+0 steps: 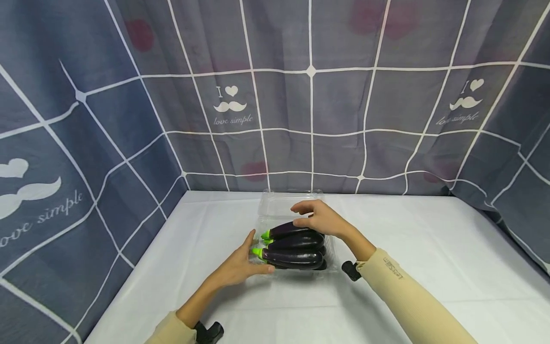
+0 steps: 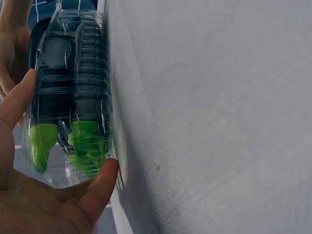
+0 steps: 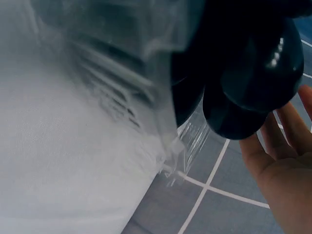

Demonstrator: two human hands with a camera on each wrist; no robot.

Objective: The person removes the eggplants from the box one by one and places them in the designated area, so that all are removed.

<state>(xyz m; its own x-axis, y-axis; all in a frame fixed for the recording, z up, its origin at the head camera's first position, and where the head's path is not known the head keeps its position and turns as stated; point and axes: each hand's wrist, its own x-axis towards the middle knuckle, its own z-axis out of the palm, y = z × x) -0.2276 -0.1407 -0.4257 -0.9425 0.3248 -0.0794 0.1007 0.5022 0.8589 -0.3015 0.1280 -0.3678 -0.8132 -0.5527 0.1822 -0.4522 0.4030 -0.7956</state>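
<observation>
Several dark purple eggplants (image 1: 294, 258) with bright green caps lie stacked in a clear plastic clamshell box (image 1: 331, 248) with its lid raised at the back. My left hand (image 1: 237, 266) is spread around the box's left end, beside the green caps; in the left wrist view its fingers (image 2: 100, 190) rest along the clear wall. Over the back of the pile, my right hand (image 1: 324, 218) has its thumb at the uppermost eggplant (image 1: 281, 230) and its fingers stretched out behind. The right wrist view shows these fingers (image 3: 292, 126) beside rounded eggplant ends (image 3: 263, 73), without a plain grip.
The box stands on a white-covered table (image 1: 408, 277). A dark grey checked curtain (image 1: 283, 105) hangs along the back and both sides. Black wrist mounts (image 1: 351, 270) show at both cuffs. The clear lid (image 1: 279, 205) reaches toward the table's back edge.
</observation>
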